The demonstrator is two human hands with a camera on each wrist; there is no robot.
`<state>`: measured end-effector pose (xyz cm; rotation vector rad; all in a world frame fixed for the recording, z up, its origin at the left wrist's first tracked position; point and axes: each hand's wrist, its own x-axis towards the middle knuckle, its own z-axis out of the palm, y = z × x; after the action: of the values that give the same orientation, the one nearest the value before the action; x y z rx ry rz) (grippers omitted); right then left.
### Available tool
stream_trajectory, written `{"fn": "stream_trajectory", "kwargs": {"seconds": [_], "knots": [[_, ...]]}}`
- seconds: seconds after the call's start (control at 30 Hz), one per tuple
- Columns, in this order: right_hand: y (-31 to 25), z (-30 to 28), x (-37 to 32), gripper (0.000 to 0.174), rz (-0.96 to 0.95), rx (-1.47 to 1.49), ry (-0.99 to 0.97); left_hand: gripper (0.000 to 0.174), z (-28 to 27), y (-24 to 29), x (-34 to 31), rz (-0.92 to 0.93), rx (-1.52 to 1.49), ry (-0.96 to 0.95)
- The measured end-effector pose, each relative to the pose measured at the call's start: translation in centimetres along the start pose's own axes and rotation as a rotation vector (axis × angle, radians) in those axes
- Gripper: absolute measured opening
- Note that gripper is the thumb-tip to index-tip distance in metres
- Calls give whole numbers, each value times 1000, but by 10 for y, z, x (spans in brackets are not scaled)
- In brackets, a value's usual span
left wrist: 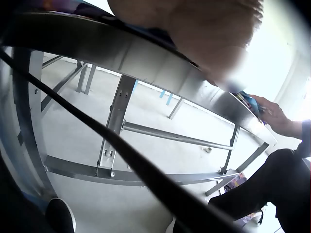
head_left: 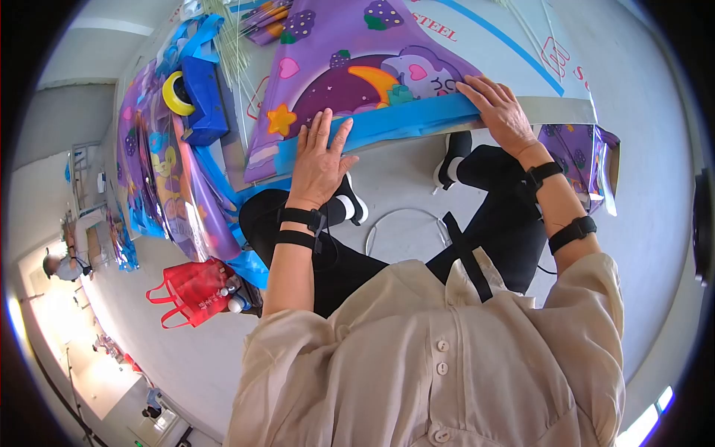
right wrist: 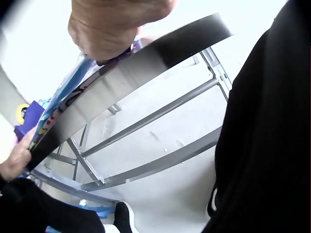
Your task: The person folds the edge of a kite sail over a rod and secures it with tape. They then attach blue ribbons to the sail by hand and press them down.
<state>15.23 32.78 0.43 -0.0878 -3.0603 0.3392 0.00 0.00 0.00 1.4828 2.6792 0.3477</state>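
Blue strip (head_left: pixel 398 116) runs left to right along the table edge (head_left: pixel 560 110), beneath extended, unclenched fingers (head_left: pixel 323 128).

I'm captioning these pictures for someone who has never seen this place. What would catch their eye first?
Most likely the purple cartoon-printed sheet on the table, with a bright blue strip along its near edge and the left hand and right hand resting near the strip's ends. Next might come the blue tape dispenser with its yellow roll, left of the sheet, and the red tote bag on the floor.
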Motion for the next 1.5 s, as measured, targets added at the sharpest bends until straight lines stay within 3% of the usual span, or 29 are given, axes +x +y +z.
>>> {"fn": "stream_trajectory", "kwargs": {"seconds": [0.1,0.2,0.33,0.43,0.53,0.6,0.7,0.83,0.9,1.03,1.17,1.23,1.3,1.4,1.5], "knots": [[-8,-9,6,61,-155,-166,159,64,-2,-8,2,20,111,15],[-10,-14,2,50,-290,-284,70,61,0,-4,-1,30,45,66],[7,-2,0,47,-227,-304,100,62,-2,-7,0,50,17,128],[10,1,-2,45,-144,-269,51,62,-6,-13,-1,40,13,71],[13,0,-3,45,-221,-200,100,59,-8,-13,-2,81,39,87],[15,0,-4,45,-320,-265,162,55,-10,-11,-4,104,217,155],[16,-4,-5,43,-352,-299,154,48,-9,-15,-2,141,258,113],[5,-10,-10,45,-351,-252,144,41,-3,-15,1,235,311,196],[0,-6,-10,55,-310,-293,117,35,-5,-9,1,283,436,223],[-15,-10,-7,56,-223,-229,108,36,-4,-10,-2,253,428,201],[-17,-9,2,44,-200,-269,46,34,-5,-16,2,241,418,271],[-10,-10,11,38,-192,-307,5,29,-13,-21,9,171,209,226],[2,-14,23,23,-144,-146,-18,27,-19,-36,17,138,130,218],[19,-17,41,22,-43,33,-100,26,-27,-41,30,113,36,171],[17,-19,45,19,-164,-79,-79,29,-37,-40,36,116,70,83]]}}
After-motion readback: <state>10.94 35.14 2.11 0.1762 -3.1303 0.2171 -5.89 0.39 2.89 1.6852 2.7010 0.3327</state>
